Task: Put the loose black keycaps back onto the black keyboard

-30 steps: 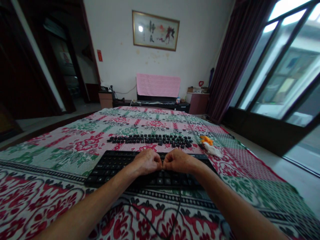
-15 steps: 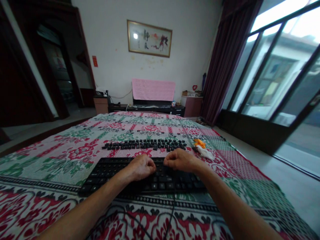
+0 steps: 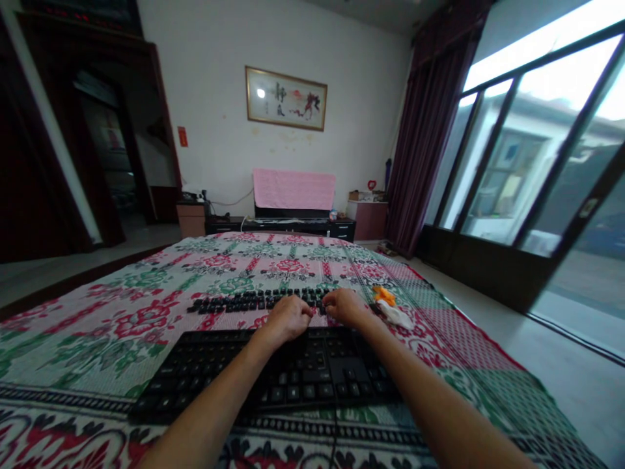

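Observation:
A black keyboard [image 3: 195,368] lies on the patterned cloth [image 3: 97,339] in front of me. Some spots on its upper right side look bare of keycaps. Beyond its far edge stretches a band of loose black keycaps [image 3: 249,301]. My left hand [image 3: 290,319] hovers over the keyboard's far edge, its fingers curled together; whatever they hold is hidden. My right hand [image 3: 346,307] reaches to the right part of the loose keycaps. Its thumb and fingertips are pinched close to them, and I cannot make out what is between them.
Right of the keycaps lie a crumpled orange item [image 3: 385,296] and a crumpled white one [image 3: 396,316]. A cable [image 3: 334,436] runs from the keyboard towards me. Further off stands a low black cabinet [image 3: 293,227] with a pink cloth [image 3: 293,189] above it.
Both hands have moved forward from above the keyboard, the right one reaching the loose keycaps. The camera view has tilted up a little, so the room sits lower in the picture.

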The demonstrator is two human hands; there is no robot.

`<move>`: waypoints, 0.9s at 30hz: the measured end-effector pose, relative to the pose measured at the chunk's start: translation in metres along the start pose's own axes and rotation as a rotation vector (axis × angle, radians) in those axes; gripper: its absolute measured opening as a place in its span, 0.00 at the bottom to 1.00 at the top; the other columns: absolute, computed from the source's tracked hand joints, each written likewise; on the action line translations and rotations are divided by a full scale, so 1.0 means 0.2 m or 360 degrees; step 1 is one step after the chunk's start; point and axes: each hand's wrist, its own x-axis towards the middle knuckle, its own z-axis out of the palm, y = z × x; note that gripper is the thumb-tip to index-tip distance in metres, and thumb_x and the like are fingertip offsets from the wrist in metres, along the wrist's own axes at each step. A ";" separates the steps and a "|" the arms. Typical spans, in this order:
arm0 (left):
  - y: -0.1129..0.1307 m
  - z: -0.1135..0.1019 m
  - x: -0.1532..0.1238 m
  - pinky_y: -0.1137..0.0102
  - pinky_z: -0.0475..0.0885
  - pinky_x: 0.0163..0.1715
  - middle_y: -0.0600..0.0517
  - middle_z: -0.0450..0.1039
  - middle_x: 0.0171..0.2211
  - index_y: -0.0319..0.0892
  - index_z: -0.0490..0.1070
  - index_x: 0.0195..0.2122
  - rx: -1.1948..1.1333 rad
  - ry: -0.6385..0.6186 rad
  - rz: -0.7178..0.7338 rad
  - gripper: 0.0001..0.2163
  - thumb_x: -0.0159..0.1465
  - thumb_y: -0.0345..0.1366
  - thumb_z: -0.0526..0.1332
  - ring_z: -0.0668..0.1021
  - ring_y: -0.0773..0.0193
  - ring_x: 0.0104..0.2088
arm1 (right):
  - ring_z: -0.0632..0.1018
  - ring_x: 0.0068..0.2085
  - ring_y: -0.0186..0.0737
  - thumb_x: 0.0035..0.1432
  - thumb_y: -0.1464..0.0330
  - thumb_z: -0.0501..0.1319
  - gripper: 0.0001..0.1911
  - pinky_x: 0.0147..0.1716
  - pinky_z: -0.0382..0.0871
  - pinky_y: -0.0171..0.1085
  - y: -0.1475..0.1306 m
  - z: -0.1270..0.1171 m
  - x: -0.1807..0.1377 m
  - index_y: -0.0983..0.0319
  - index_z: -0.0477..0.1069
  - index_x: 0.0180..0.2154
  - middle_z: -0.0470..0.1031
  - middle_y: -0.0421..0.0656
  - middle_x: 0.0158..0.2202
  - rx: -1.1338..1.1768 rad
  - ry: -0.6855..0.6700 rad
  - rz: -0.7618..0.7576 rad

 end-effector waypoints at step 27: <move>0.03 -0.05 -0.11 0.78 0.55 0.16 0.56 0.65 0.16 0.39 0.75 0.25 -0.0425 -0.0179 -0.0116 0.18 0.43 0.48 0.58 0.64 0.72 0.19 | 0.61 0.19 0.26 0.40 0.65 0.56 0.11 0.16 0.50 0.27 -0.14 -0.09 -0.28 0.65 0.71 0.25 0.62 0.35 0.17 0.0619 -0.0528 -0.0297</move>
